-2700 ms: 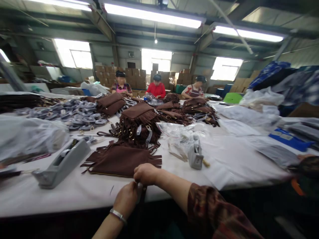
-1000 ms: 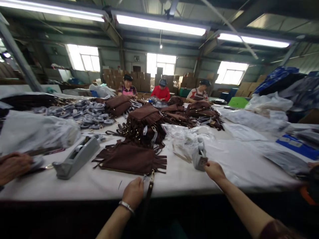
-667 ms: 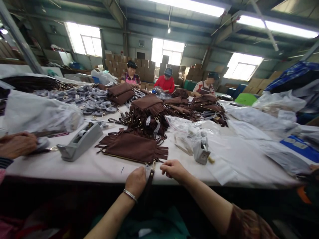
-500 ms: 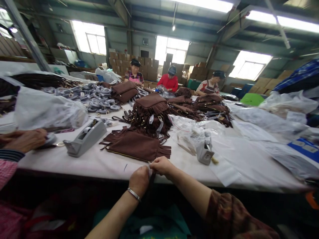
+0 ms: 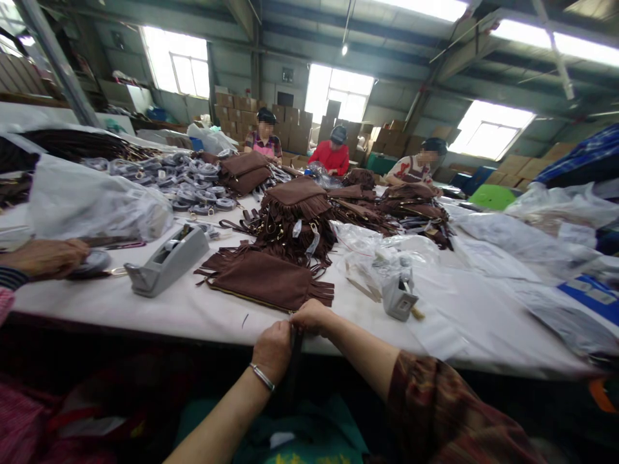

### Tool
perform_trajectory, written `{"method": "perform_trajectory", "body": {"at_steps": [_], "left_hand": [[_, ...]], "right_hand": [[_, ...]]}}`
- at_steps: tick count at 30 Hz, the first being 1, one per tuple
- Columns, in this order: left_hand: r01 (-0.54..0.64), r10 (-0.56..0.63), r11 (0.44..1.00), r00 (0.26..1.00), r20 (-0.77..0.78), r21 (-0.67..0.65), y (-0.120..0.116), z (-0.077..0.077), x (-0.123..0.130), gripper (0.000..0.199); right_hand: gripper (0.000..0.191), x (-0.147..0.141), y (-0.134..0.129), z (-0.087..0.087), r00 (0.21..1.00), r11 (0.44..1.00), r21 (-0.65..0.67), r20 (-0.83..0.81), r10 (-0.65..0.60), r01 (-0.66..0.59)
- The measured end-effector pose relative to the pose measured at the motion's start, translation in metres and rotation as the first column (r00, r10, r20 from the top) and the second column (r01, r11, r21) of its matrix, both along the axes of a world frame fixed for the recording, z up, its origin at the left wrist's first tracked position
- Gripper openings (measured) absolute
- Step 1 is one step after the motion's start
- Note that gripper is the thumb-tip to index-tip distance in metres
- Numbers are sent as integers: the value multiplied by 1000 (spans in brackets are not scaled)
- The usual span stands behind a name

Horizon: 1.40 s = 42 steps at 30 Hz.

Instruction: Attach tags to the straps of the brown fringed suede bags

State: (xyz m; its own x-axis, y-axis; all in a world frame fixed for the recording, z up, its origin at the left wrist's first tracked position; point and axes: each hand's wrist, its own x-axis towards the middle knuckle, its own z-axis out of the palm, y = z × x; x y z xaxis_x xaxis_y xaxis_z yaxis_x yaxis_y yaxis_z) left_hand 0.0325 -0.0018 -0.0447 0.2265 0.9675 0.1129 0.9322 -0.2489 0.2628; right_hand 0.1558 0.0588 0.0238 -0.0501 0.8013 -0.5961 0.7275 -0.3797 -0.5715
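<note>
A brown fringed pouch (image 5: 264,277) lies flat at the table's front edge, its gold zipper along the near side. At the right end of that zipper my right hand (image 5: 312,317) is closed in a pinch. My left hand (image 5: 273,351), with a silver bangle at its wrist, is closed just below, touching the right. A dark strap (image 5: 296,351) hangs from between the hands over the table edge. The fingers hide where it meets the zipper end. Behind the pouch is a pile of fringed brown bags (image 5: 294,206).
A grey tape dispenser (image 5: 169,261) stands left of the pouch, another dispenser (image 5: 399,299) to the right by clear plastic bags (image 5: 377,248). A co-worker's hand (image 5: 46,258) rests at far left. Wrapped grey straps (image 5: 188,183) lie behind; several people work across the table (image 5: 159,316).
My hands stay together at the zipper end, with the right hand turned slightly lower over it. The co-worker's hand at left has shifted a little left. The view has tilted slightly.
</note>
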Motion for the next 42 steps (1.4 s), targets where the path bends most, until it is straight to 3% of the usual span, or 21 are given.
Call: {"method": "perform_trajectory", "body": {"at_steps": [6,9,12,14,20,23,26,29,32,34,35,37,39,42], "left_hand": [[-5,7,999,998,62,-33,4,5,-4,29],[-35,78,986,960,268,-162,11,14,-7,28],[-89,291,923,800,525,-375,16,25,-7,26],[-67,384,873,707,594,-484,18,30,-6,26],[177,628,651,420,655,-738,21,37,-8,19],[301,716,557,299,631,-774,23,39,-10,17],[340,756,530,225,615,-777,23,39,-10,18],[285,752,566,205,626,-774,21,37,-8,19],[163,714,648,211,668,-744,15,35,-6,22],[50,629,744,285,723,-667,10,33,-7,24],[-23,542,815,387,746,-579,8,31,-7,25],[-122,309,942,676,669,-311,3,26,-9,26],[-108,125,992,893,431,-64,1,18,-9,27],[-69,59,996,980,189,48,-1,6,-11,29]], "right_hand": [[11,5,-6,-5,993,1000,9,-118,-25,27],[8,8,-11,-15,972,995,71,-229,-50,68],[11,6,-16,-23,970,985,142,-234,-60,95],[13,5,-18,-25,974,980,175,-220,-53,93],[15,3,-22,-32,987,958,277,-157,-31,74],[15,0,-25,-36,998,899,435,-57,-17,40],[18,-3,-26,-39,999,838,546,30,-13,-5],[17,-4,-24,-38,991,817,571,133,11,-85],[17,-1,-21,-35,973,811,557,223,64,-181],[16,4,-17,-32,966,801,553,225,123,-231],[16,7,-15,-30,966,787,565,210,154,-248],[19,14,-10,-24,959,738,613,174,224,-283],[24,19,-3,-17,930,669,653,177,321,-355],[34,18,7,-5,822,559,626,264,504,-544]]}}
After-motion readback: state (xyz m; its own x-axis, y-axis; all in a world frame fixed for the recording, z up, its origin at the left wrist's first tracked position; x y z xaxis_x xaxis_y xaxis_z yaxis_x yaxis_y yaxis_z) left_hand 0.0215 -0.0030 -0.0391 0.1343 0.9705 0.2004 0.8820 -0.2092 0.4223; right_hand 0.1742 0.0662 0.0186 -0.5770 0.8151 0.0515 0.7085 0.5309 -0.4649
